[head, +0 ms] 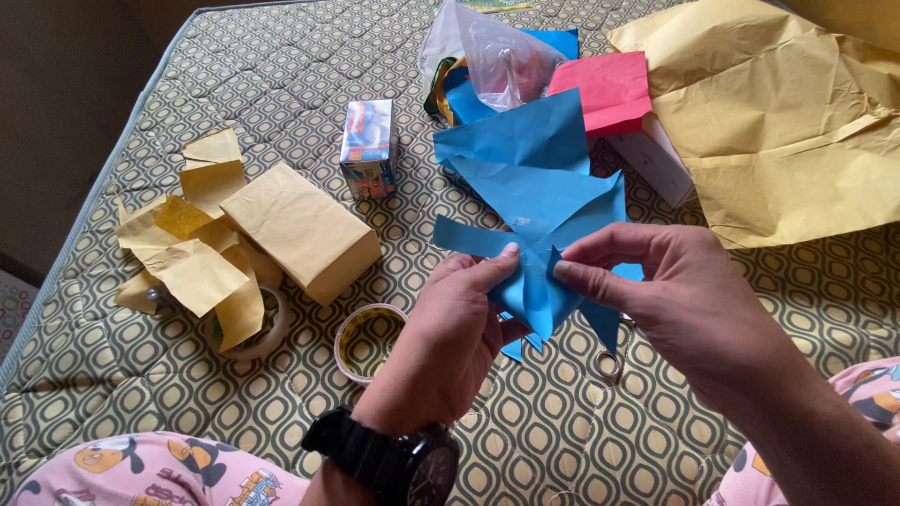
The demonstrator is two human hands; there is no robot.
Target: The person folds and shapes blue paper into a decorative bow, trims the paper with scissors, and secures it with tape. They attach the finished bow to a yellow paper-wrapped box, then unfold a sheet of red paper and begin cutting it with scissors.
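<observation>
My left hand (455, 323), with a black watch on its wrist, and my right hand (675, 290) both pinch a folded piece of blue paper (536, 290) between thumbs and fingers, held just above the patterned mattress (281, 56). A strip of the same blue paper (469, 239) sticks out to the left of my left thumb. Beyond it lie larger blue paper sheets (530, 159).
A box wrapped in tan paper (300, 230) sits at left among tan paper scraps (192, 262). Two tape rolls (361, 342) lie near my left hand. A small printed carton (367, 145), clear plastic bag (492, 56), red paper (609, 89), white box (652, 159) and a large tan sheet (787, 122) lie beyond.
</observation>
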